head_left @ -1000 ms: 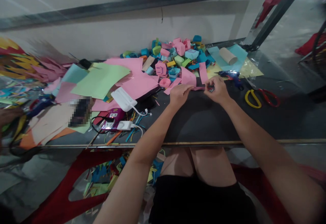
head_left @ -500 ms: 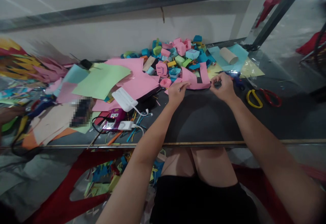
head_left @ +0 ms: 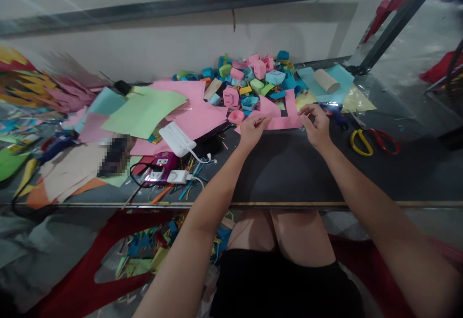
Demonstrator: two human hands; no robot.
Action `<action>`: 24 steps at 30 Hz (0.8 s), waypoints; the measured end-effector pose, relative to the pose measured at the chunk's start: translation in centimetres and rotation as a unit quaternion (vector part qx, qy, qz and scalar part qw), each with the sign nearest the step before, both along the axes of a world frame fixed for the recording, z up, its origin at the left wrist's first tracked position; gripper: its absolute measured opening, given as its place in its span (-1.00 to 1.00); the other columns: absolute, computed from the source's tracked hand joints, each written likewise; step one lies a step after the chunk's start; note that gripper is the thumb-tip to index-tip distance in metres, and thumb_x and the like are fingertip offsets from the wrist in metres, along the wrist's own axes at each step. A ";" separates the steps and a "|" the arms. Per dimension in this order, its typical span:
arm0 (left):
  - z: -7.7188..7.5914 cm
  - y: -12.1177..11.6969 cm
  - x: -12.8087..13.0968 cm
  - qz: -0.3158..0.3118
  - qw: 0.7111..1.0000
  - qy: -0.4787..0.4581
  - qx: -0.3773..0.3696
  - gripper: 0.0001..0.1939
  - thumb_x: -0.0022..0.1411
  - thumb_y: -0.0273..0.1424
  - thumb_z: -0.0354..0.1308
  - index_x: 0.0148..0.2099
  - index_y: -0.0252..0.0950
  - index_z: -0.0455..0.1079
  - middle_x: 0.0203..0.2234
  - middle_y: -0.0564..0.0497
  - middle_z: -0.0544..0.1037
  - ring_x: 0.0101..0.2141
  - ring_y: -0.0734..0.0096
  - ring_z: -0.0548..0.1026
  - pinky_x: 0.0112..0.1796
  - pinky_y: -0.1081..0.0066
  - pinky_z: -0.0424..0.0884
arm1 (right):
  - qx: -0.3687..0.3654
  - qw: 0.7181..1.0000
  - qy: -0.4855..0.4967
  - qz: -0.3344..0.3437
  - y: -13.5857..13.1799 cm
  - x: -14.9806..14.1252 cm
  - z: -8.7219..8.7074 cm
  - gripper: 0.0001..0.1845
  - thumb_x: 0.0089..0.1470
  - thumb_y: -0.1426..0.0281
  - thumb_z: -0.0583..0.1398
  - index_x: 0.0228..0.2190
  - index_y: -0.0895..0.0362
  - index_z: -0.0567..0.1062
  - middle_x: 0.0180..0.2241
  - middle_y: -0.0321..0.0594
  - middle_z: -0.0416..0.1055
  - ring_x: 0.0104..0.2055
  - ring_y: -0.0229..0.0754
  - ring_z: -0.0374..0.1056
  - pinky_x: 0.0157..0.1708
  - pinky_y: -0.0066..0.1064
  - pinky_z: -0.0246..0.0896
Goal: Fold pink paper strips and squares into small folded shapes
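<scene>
A narrow pink paper strip point(head_left: 285, 123) stretches flat between my two hands, just above the dark table. My left hand point(head_left: 253, 129) pinches its left end with closed fingers. At the other end, my right hand point(head_left: 315, 121) has thumb and forefinger closed on the strip. Right behind it stand pink paper pieces, a curved one point(head_left: 269, 107) and an upright one point(head_left: 290, 101). Beyond these rises a heap of small folded paper shapes point(head_left: 253, 79) in pink, blue, green and yellow. A blue-handled tool point(head_left: 335, 112), partly hidden, lies behind my right hand.
Scissors with a yellow and a red handle point(head_left: 361, 143) lie right. A cardboard tube point(head_left: 326, 81) rests on blue paper. Leftward are coloured sheets point(head_left: 144, 111), a white power bank point(head_left: 178, 139), a purple power strip point(head_left: 162, 164) and cables. A metal bar point(head_left: 202, 7) crosses behind.
The pink strip now shows straight and flatter between my hands. My right hand has shifted slightly right. A person's hand at the far left edge has gone from view.
</scene>
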State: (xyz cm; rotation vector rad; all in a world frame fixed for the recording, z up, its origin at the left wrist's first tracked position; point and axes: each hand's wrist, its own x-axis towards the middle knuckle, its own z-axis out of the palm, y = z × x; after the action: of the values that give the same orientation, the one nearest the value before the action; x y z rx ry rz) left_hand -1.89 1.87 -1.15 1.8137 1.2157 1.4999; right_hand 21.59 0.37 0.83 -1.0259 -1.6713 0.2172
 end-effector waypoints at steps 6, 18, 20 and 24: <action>0.2 -0.6 0.4 -0.029 0.999 0.026 -0.002 -0.79 0.33 -0.22 0.29 -0.17 -0.24 0.65 -0.27 -0.06 0.72 -0.27 0.37 0.64 -0.21 0.35 0.58 | 0.004 0.993 -0.104 0.049 -0.4 -0.6 0.4 -0.70 0.20 0.05 0.26 -0.26 -0.01 0.62 -0.25 -0.16 0.61 -0.12 0.00 0.49 -0.01 -0.05 0.35; -1.0 0.4 0.3 -0.074 0.991 -0.084 -0.079 -0.52 0.33 0.00 0.25 0.09 -0.23 0.54 -0.38 0.01 0.58 -0.49 0.52 0.48 -0.45 0.43 0.53 | -0.176 0.975 0.002 0.133 -1.1 -1.8 0.8 -0.62 0.01 -0.04 0.38 -0.42 0.02 0.64 -0.35 -0.19 0.60 -0.28 -0.08 0.48 -0.17 -0.13 0.41; -1.0 0.4 0.5 -0.068 0.993 -0.071 -0.068 -0.56 0.35 -0.03 0.24 0.09 -0.22 0.54 -0.28 -0.04 0.62 -0.40 0.46 0.54 -0.36 0.37 0.59 | -0.220 0.959 0.030 0.177 -1.2 -1.9 1.0 -0.58 -0.05 -0.08 0.40 -0.44 0.03 0.64 -0.39 -0.22 0.58 -0.34 -0.12 0.44 -0.25 -0.18 0.40; -1.5 0.4 1.0 -0.076 0.994 -0.063 -0.056 -0.57 0.36 -0.07 0.24 0.12 -0.22 0.51 -0.15 -0.10 0.64 -0.24 0.37 0.61 -0.19 0.28 0.62 | -0.284 0.925 0.074 0.240 -1.6 -2.4 1.6 -0.52 -0.16 -0.11 0.45 -0.49 0.05 0.62 -0.48 -0.28 0.51 -0.44 -0.22 0.34 -0.38 -0.28 0.32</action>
State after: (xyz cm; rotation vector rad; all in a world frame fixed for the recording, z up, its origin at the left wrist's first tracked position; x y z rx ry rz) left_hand -0.93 2.23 -2.68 1.6726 1.0554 1.4097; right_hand 19.21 -1.28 2.40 -0.9573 -1.7333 1.1301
